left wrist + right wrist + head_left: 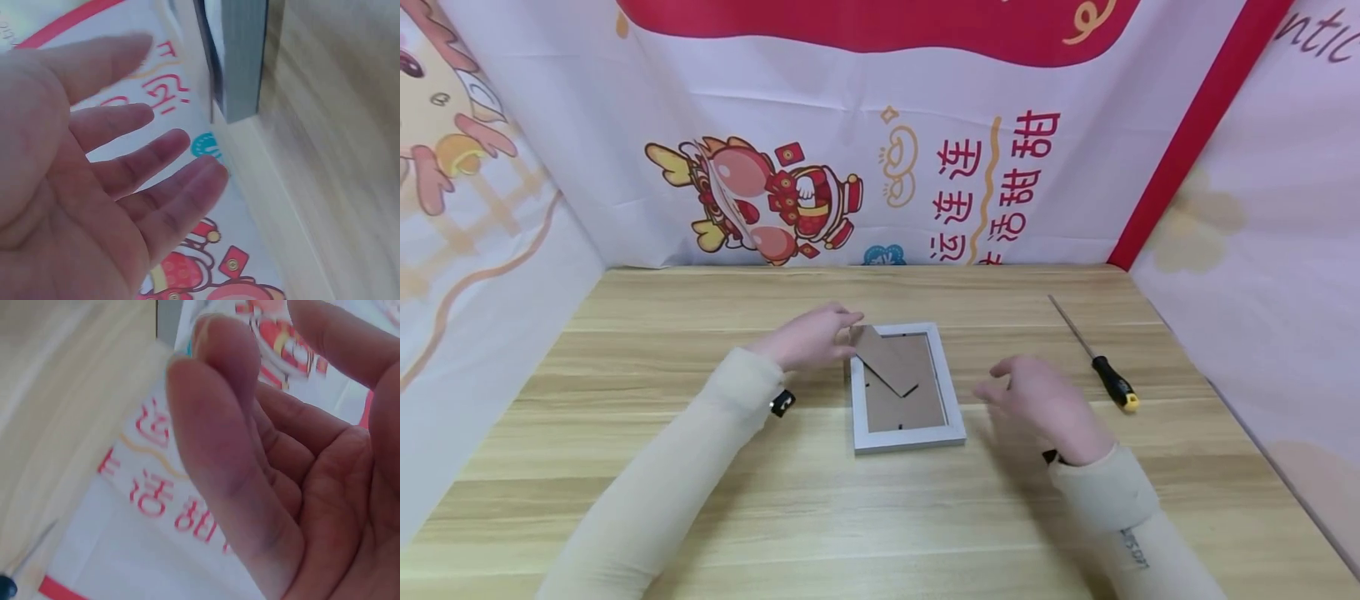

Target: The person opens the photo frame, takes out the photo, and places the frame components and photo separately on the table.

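A white picture frame [957, 412] lies back side up on the table, showing its brown backing board [925, 408]. A brown stand flap [883, 358] sits slantwise on the backing, its narrow end towards the middle. My left hand [811, 337] is at the frame's upper left corner, fingertips right by the flap's wide end. In the left wrist view its fingers [181, 200] are spread, and the frame's edge [240, 69] stands beyond them. To the right of the frame, my right hand [1045, 400] hovers over the table with loosely bent fingers [212, 437] and holds nothing.
A screwdriver [1112, 383] with a black and yellow handle lies at the right of the wooden table [760, 517]. Printed cloth [850, 100] hangs along the table's back and both sides.
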A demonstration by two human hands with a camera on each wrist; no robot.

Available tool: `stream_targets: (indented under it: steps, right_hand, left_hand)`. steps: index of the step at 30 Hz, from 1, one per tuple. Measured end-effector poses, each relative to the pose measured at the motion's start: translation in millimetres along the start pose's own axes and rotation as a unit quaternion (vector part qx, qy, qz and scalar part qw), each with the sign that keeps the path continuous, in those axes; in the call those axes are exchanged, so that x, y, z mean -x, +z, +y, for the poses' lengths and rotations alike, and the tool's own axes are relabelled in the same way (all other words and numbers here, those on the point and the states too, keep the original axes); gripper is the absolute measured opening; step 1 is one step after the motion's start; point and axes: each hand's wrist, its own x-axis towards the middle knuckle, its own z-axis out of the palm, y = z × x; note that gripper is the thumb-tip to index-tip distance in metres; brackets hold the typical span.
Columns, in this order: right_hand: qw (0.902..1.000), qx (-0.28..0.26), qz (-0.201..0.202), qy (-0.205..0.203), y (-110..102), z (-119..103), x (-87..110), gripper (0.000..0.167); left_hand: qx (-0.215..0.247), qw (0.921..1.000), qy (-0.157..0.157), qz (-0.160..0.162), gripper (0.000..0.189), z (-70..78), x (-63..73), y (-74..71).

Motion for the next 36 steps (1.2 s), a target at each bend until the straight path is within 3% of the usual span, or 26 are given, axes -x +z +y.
stream_targets:
  steps: [6, 14, 24, 36]
  right_hand:
    - [0.9986, 0.014, 0.05, -0.009, -24.7, 28.0, -3.4, 0.051]
    - [0.9986, -0.011, 0.048, 0.019, -39.6, 73.0, -16.4, 0.053]
    - [0.9963, 0.0, 0.067, 0.053, -41.6, 129.5, -25.5, 0.052]
    - [0.9955, 0.014, 0.058, 0.074, -33.4, 163.9, -33.4, 0.048]
  left_hand:
    - [0.0, 0.9998, 0.013, 0.013, 0.082, 10.8, 33.1, 15.4]
    - [-0.038, 0.9992, 0.015, 0.006, 0.088, 25.5, 57.7, 39.9]
    - [-0.081, 0.9966, 0.017, 0.007, 0.089, 29.6, 60.7, 49.7]
    - [-0.083, 0.9965, 0.007, 0.001, 0.09, 26.9, 60.6, 52.9]
